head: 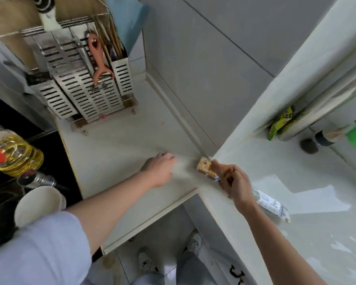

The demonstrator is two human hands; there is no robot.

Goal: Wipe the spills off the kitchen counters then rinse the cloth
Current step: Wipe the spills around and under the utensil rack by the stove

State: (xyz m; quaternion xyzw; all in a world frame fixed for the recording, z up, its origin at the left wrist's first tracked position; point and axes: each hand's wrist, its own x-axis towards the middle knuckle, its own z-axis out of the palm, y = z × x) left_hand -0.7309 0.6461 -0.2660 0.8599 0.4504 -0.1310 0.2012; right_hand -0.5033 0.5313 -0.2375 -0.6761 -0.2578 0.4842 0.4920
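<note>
head view: looking straight down into the corner of an l-shaped counter (119, 145). the left hand (159, 168) lies palm down on the pale worktop, fingers spread fairly flat, and i can't see anything under it, no cloth edge showing at all. the right hand (233, 183) is curled, pinching a small snack packet (206, 168) right at the inside corner, lifting or nudging it. just behind that wrist lies a white wrapped packet (272, 204) on the right-hand run of counter. metal utensil rack (80, 83) sits at the back, oil bottle (12, 155) and a white bowl (39, 204) off to the left by the dark hob.

honestly the cloth isn't anywhere in shot, so i can't tell where it is. looks to me like the clearing-the-clutter bit of wiping, not the rinse. next move probably means shifting that packet out of the corner, then getting a cloth in there, tight against the wall edge.
</note>
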